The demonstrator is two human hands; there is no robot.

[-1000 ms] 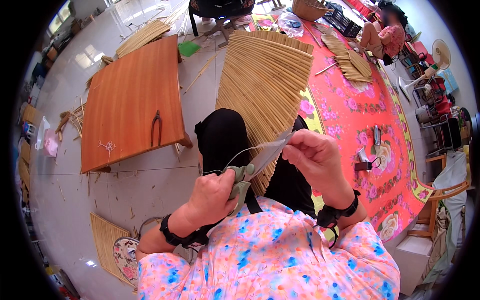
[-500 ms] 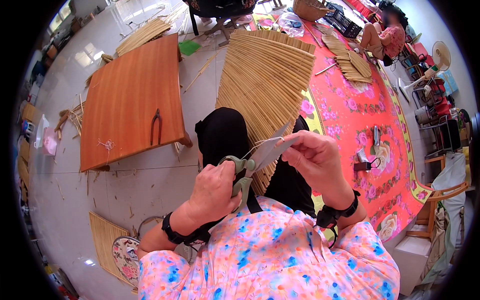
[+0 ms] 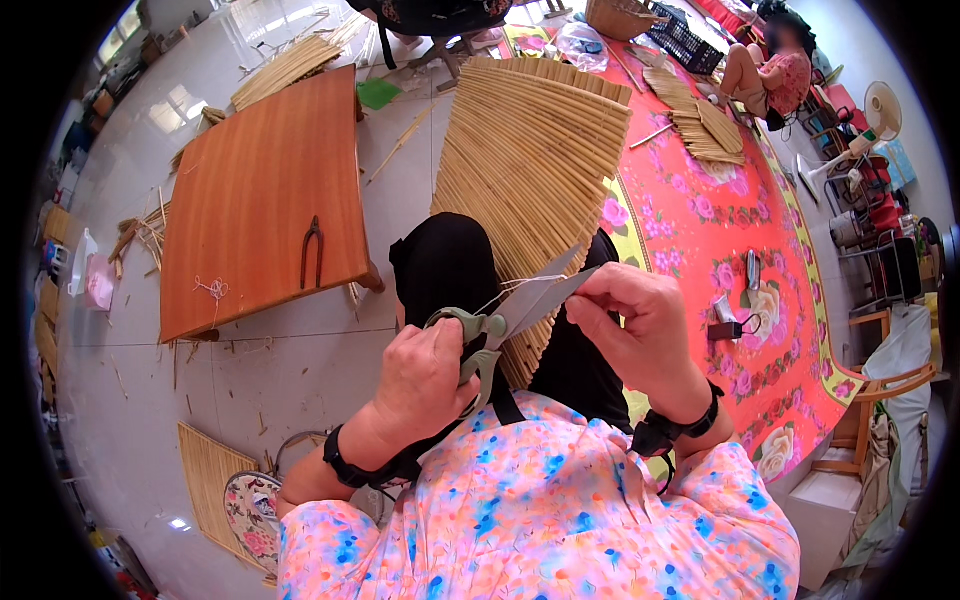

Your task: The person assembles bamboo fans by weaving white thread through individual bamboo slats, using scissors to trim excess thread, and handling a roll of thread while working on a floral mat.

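My left hand (image 3: pixel 425 368) is closed round the green handles of a pair of scissors (image 3: pixel 532 305), whose blades are apart and point toward my right hand. A thin white string (image 3: pixel 513 287) runs between the blades. My right hand (image 3: pixel 635 318) is pinched beside the blade tips; the string appears to run into its fingertips, though its end is hard to see. Under the scissors, a fan-shaped mat of bound straw-coloured stalks (image 3: pixel 530 150) lies against my knees and stretches away from me.
A low wooden table (image 3: pixel 265 200) stands on the left, carrying pincers (image 3: pixel 312 252) and tangled string (image 3: pixel 213 288). On the right, a red floral mat (image 3: pixel 700 260) covers the floor. A person (image 3: pixel 775 80) sits at the far right near a fan (image 3: pixel 882 110) and more stalk pieces (image 3: pixel 695 120).
My right hand has shifted slightly right, showing more of the scissor blades. My left hand and the scissors have moved slightly left.
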